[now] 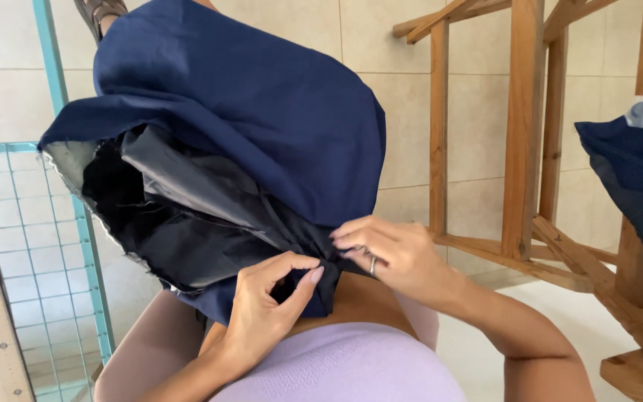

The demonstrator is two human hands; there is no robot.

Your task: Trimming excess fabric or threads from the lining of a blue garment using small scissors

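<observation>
— Navy cloth (247, 97) lies over the person's lap, folded back so that its dark grey lining (187, 216) shows. Which step is this, do you think?

— I judge it is the fine work at the lower edge of the cloth, near the waist. The left hand (266, 313) pinches the edge between thumb and forefinger. The right hand (392, 253), with a ring, presses its fingertips on the same edge, just beside the left.

— So both hands are grasping the cloth?

— Yes, both are closed on it, none is free.

— What does the next move ask?

— Probably a steady hold and small finger motions, because the lining looks slippery. The wooden frame (522, 134) stands well apart.
</observation>
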